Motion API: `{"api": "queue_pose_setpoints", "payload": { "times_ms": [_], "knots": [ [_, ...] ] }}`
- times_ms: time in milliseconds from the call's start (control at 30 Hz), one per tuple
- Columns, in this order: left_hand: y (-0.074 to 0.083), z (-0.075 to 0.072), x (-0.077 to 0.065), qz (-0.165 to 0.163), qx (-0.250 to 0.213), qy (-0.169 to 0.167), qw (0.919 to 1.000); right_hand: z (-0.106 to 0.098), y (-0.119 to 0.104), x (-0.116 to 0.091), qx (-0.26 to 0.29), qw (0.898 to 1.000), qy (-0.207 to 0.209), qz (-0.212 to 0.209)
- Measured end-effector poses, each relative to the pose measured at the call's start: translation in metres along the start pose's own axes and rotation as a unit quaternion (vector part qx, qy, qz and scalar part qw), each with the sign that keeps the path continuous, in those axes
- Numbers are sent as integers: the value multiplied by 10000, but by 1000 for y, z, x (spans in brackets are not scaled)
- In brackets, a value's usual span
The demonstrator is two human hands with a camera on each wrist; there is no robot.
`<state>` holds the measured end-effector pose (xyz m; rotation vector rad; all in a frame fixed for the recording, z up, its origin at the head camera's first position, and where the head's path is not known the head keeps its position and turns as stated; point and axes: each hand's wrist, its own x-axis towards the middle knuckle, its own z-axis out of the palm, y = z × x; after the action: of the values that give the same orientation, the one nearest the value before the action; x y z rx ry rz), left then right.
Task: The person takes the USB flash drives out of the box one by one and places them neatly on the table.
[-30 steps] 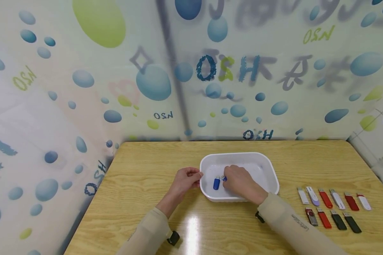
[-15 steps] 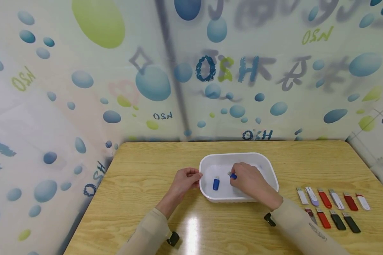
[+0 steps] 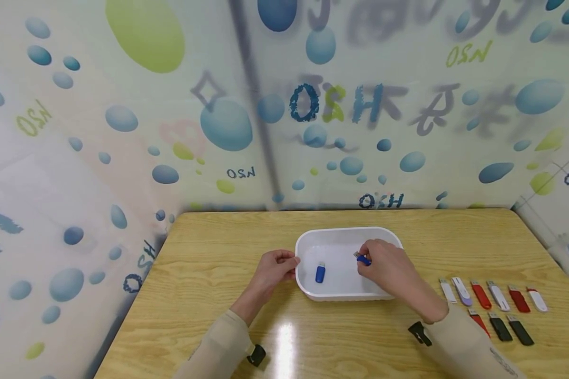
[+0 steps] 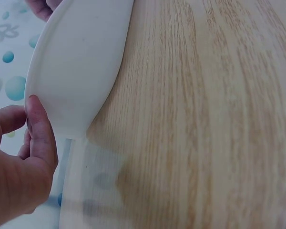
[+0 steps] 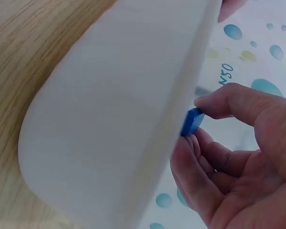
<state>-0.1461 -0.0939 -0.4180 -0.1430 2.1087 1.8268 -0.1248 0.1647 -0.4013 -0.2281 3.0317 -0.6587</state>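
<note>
A white plastic basin (image 3: 341,296) stands on the wooden table, and one blue USB stick (image 3: 320,273) lies inside it towards the left. My left hand (image 3: 276,268) pinches the basin's left rim between thumb and fingers, as the left wrist view also shows at the rim (image 4: 35,62). Above the basin's right part, my right hand (image 3: 391,266) pinches a second blue USB stick (image 3: 362,258), its metal plug pointing left. In the right wrist view that blue stick (image 5: 192,121) sits between thumb and fingertips, partly hidden by the basin's wall.
On the table's right lie two rows of USB sticks, among them a white and purple one (image 3: 462,291), a red one (image 3: 481,295) and a black one (image 3: 520,330). My right sleeve (image 3: 474,342) covers part of the front row. A patterned wall backs the table.
My right hand has moved to the right within the basin, carrying the blue USB stick away from the other one. The left hand keeps its hold on the rim.
</note>
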Motion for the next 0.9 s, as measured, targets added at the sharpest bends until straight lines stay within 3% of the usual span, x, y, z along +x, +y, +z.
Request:
{"api": "queue_pose_setpoints", "payload": {
  "times_ms": [267,900],
  "knots": [
    [-1,0,0,-16,11,5,10000,-14,10,-13,86,9999,102,-58],
    [1,1,0,-14,-4,41,10000,-40,33,-36,67,9991,209,349]
  ]
}}
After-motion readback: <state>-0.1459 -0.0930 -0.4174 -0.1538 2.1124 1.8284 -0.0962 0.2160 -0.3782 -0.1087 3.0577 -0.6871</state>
